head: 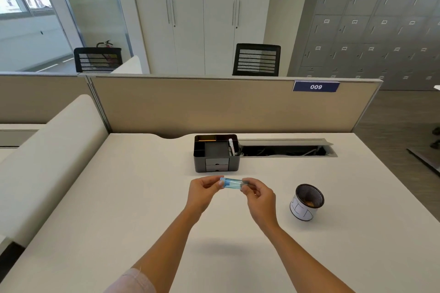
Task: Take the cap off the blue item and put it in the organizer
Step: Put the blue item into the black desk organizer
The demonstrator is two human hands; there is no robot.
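A small translucent blue item (pixel 232 183) is held level above the desk between both hands. My left hand (pixel 203 194) pinches its left end with thumb and fingers. My right hand (pixel 258 194) pinches its right end, where a darker part shows; I cannot tell whether the cap is on. Just beyond the hands stands the black desk organizer (pixel 216 153), with open compartments on top and two small drawers in front. A pencil and some pens sit in its compartments.
A black mesh cup (pixel 306 202) with a white paper wrap stands on the white desk (pixel 119 197) to the right of my hands. An open cable tray (pixel 285 150) runs behind it. A beige partition closes the back; a padded divider lines the left.
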